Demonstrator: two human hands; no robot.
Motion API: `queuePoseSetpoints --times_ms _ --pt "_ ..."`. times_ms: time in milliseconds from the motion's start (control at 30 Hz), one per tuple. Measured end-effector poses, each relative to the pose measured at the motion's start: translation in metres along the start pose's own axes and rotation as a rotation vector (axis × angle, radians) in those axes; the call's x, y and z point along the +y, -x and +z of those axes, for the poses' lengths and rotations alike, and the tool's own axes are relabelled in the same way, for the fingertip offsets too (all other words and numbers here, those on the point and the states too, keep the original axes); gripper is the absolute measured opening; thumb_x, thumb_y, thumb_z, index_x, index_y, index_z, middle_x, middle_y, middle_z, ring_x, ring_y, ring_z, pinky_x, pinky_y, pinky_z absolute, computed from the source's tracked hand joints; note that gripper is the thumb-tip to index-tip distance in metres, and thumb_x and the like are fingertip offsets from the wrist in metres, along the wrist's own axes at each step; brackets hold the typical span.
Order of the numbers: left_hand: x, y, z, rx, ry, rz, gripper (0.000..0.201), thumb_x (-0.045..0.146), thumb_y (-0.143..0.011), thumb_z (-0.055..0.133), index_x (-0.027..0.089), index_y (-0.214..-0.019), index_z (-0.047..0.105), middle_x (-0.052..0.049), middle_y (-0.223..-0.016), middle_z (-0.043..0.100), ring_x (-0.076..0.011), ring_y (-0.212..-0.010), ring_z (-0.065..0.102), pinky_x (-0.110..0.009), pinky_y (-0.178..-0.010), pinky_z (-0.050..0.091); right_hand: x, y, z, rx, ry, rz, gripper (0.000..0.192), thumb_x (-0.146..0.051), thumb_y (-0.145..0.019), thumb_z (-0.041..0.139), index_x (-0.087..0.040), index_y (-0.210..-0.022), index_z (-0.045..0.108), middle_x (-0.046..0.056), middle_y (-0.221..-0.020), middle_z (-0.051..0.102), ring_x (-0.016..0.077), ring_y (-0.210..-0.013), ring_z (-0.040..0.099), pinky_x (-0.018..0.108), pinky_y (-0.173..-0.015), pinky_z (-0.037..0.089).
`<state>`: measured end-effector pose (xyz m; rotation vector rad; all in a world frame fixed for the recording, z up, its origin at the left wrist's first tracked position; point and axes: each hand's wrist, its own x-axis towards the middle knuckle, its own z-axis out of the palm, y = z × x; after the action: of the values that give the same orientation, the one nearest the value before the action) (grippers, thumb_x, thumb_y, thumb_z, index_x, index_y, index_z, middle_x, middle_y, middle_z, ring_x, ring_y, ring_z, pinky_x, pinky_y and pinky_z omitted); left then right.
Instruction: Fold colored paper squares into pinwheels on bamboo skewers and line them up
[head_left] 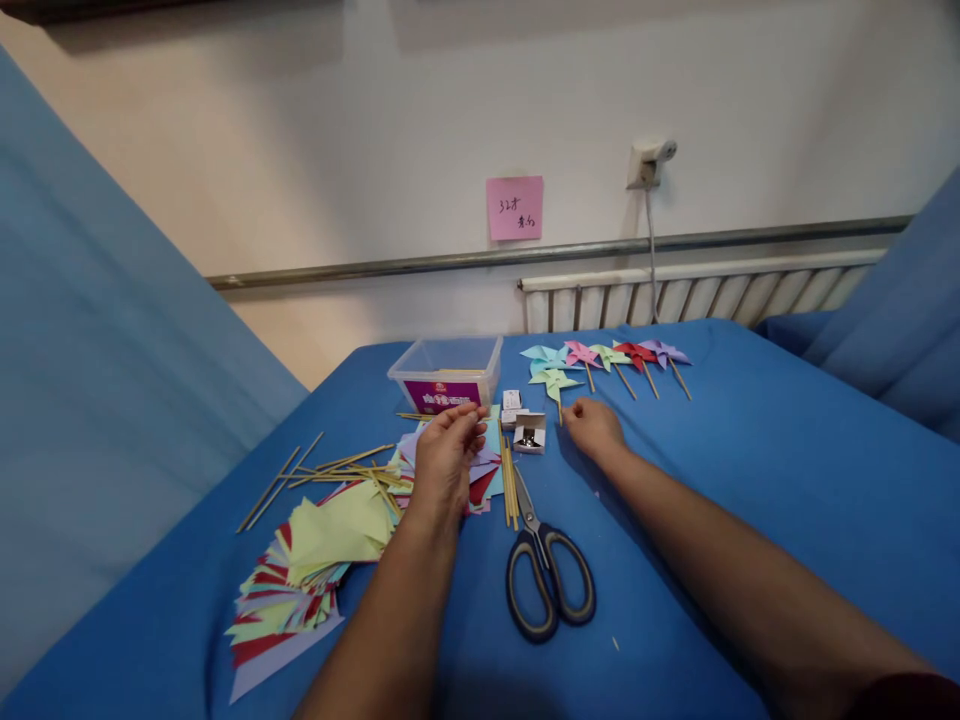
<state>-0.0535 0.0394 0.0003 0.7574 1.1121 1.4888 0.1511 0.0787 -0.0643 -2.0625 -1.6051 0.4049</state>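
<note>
My left hand [447, 455] rests on a stack of coloured paper squares [480, 470], its fingertips curled onto the top sheet. My right hand [592, 427] lies on the blue cloth with fingers pinched at the stick end of a light green pinwheel [553, 382]. Several finished paper pinwheels [609, 356] on wooden sticks lie in a row behind it. A small open white box of pins [529, 433] sits between my hands. Scissors [545, 572] with dark handles lie shut in front, beside a few wooden sticks [509, 482].
A clear plastic tub [446, 377] with a purple label stands behind my left hand. Loose sticks [330, 468] and a heap of cut paper triangles [300, 570] lie at the left. Behind the blue-covered table [750, 470] are a white radiator [697, 295] and a pink note [514, 208] on the wall.
</note>
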Motion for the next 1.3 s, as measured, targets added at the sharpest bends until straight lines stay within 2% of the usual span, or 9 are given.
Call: queuePoseSetpoints --times_ms 67,167,300,433,633,867,1033,1200,1300 --pt "0.004 -0.005 -0.004 0.050 -0.089 0.086 0.030 0.023 -0.058 0.077 0.015 -0.085 0.067 -0.003 -0.081 0.070 -0.0081 -0.057 0.057 -0.020 -0.054 0.046 0.001 0.021 -0.001 0.010 -0.061 -0.031 0.030 -0.041 -0.089 0.045 -0.020 -0.077 0.064 0.003 -0.075 0.070 0.0172 -0.070 0.061 0.026 -0.057 0.034" --pt "0.010 -0.011 -0.010 0.115 -0.301 0.270 0.029 0.028 -0.059 0.076 0.014 -0.082 0.067 -0.001 -0.071 0.067 -0.0100 -0.058 0.057 -0.022 -0.057 0.046 0.001 0.056 0.001 -0.007 -0.368 -0.126 0.029 -0.043 -0.085 0.049 -0.021 -0.069 0.060 -0.001 -0.061 0.063 0.0145 -0.057 0.055 0.025 -0.053 0.032" --pt "0.014 -0.018 -0.022 0.086 -0.754 0.423 0.026 0.031 -0.068 0.068 0.014 -0.088 0.069 -0.008 -0.085 0.071 -0.0183 -0.077 0.065 -0.029 -0.072 0.049 0.002 0.086 0.007 -0.075 -0.573 -0.197 0.024 -0.041 -0.080 0.054 -0.021 -0.067 0.059 -0.002 -0.058 0.060 0.0135 -0.055 0.053 0.024 -0.052 0.033" --pt "0.015 -0.022 -0.035 0.084 -1.339 0.367 0.039 0.035 -0.070 0.066 0.018 -0.105 0.068 -0.013 -0.107 0.071 -0.0288 -0.099 0.064 -0.037 -0.083 0.046 0.003 0.088 0.012 -0.139 -0.650 -0.252 0.022 -0.040 -0.078 0.055 -0.021 -0.069 0.059 -0.002 -0.060 0.060 0.0133 -0.055 0.052 0.024 -0.053 0.036" --pt "0.010 -0.025 -0.044 0.034 -1.649 0.214 0.049 0.042 -0.071 0.066 0.019 -0.114 0.065 -0.014 -0.117 0.068 -0.0321 -0.108 0.061 -0.036 -0.082 0.044 0.006 0.081 0.020 -0.233 -0.736 -0.251 0.021 -0.039 -0.075 0.055 -0.020 -0.066 0.057 -0.002 -0.059 0.057 0.0123 -0.055 0.049 0.023 -0.052 0.037" --pt "0.013 -0.024 -0.042 0.055 -1.682 0.207 0.027 0.038 -0.081 0.053 0.022 -0.095 0.071 -0.010 -0.097 0.074 -0.0272 -0.092 0.066 -0.032 -0.073 0.044 0.003 0.083 0.024 -0.291 -0.697 -0.298 0.018 -0.036 -0.076 0.054 -0.020 -0.067 0.057 -0.003 -0.060 0.056 0.0114 -0.055 0.050 0.022 -0.051 0.039" --pt "0.018 -0.023 -0.046 0.174 -1.640 0.333 0.027 0.030 -0.085 0.048 0.020 -0.093 0.071 -0.013 -0.096 0.073 -0.0280 -0.091 0.066 -0.034 -0.074 0.044 0.000 0.087 0.021 -0.309 -0.722 -0.310 0.016 -0.032 -0.076 0.056 -0.019 -0.067 0.057 -0.003 -0.060 0.056 0.0110 -0.055 0.051 0.022 -0.051 0.040" --pt "0.021 -0.013 -0.039 0.326 -1.309 0.595 0.023 0.024 -0.083 0.050 0.021 -0.096 0.069 -0.010 -0.098 0.073 -0.0274 -0.095 0.066 -0.037 -0.083 0.046 -0.004 0.088 0.014 -0.341 -0.906 -0.261 0.026 -0.042 -0.079 0.060 -0.018 -0.068 0.060 -0.003 -0.059 0.057 0.0103 -0.051 0.051 0.023 -0.051 0.040" --pt "0.015 -0.002 -0.023 0.224 -0.926 0.751 0.018 0.016 -0.079 0.052 0.021 -0.087 0.067 -0.006 -0.106 0.072 -0.0217 -0.104 0.064 -0.035 -0.096 0.044 -0.007 0.088 0.006 -0.475 -1.150 -0.165 0.041 -0.057 -0.079 0.060 -0.017 -0.077 0.067 0.002 -0.067 0.065 0.0116 -0.054 0.057 0.024 -0.052 0.041"
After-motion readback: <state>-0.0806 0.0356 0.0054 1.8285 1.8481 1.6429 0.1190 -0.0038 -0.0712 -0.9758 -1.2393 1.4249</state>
